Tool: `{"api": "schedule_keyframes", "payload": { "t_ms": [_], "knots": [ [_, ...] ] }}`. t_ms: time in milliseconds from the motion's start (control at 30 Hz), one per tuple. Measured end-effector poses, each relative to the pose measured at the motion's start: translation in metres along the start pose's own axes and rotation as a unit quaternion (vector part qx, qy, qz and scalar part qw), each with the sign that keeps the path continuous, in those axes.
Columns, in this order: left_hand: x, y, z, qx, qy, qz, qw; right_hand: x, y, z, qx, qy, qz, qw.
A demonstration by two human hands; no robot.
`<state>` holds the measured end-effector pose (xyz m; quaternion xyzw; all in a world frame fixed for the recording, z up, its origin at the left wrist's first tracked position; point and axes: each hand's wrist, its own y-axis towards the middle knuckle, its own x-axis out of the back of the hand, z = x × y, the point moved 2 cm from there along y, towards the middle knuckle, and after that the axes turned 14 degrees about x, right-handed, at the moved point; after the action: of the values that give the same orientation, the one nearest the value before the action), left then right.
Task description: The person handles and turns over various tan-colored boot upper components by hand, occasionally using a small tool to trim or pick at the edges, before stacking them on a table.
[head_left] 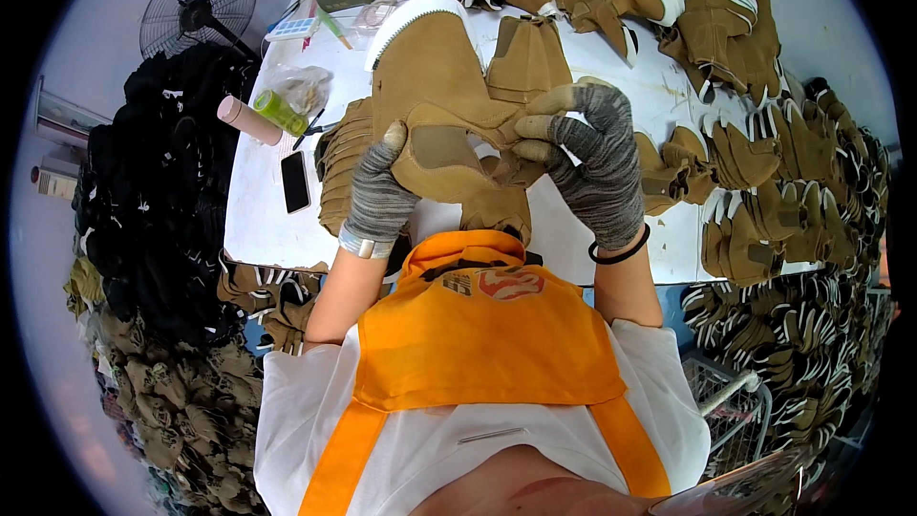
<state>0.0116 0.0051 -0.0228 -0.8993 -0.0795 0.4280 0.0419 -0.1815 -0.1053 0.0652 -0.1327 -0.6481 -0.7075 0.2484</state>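
Note:
A tan shoe upper (435, 96) with a white toothed edge is lifted above the white table (263, 215). My left hand (377, 193), in a grey knit glove, grips its lower left side, thumb on top. My right hand (592, 158), also gloved, pinches its right edge with fingers bent. More tan pieces (497, 201) hang below the upper, between my hands. A stack of tan pieces (336, 167) lies just left of my left hand.
A black phone (295, 182), a pink tube (246, 119) and a green bottle (279, 111) lie at the table's left. Piles of tan uppers (764, 172) fill the right and far side. Black fabric (158, 191) heaps at left, with a fan (199, 6) behind. A wire basket (726, 397) stands at lower right.

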Motion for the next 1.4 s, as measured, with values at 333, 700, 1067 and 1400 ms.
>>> {"api": "schedule_keyframes", "payload": {
  "t_ms": [333, 700, 1067, 1400],
  "knots": [
    [-0.002, 0.008, 0.012, 0.051, -0.063, 0.0, 0.997, -0.014, -0.036, -0.013, -0.046, 0.05, -0.092, 0.993],
    [0.005, 0.011, 0.019, 0.007, -0.055, -0.077, 0.995, 0.046, -0.122, -0.087, -0.388, 0.124, -0.367, 0.836],
    [0.028, 0.007, 0.018, 0.026, -0.202, 0.009, 0.979, -0.062, -0.41, -0.16, -0.686, -0.194, 0.242, 0.658],
    [0.025, -0.005, 0.023, 0.01, -0.118, -0.086, 0.989, -0.051, -0.289, -0.139, -0.54, 0.09, 0.027, 0.837]
  ]
}}
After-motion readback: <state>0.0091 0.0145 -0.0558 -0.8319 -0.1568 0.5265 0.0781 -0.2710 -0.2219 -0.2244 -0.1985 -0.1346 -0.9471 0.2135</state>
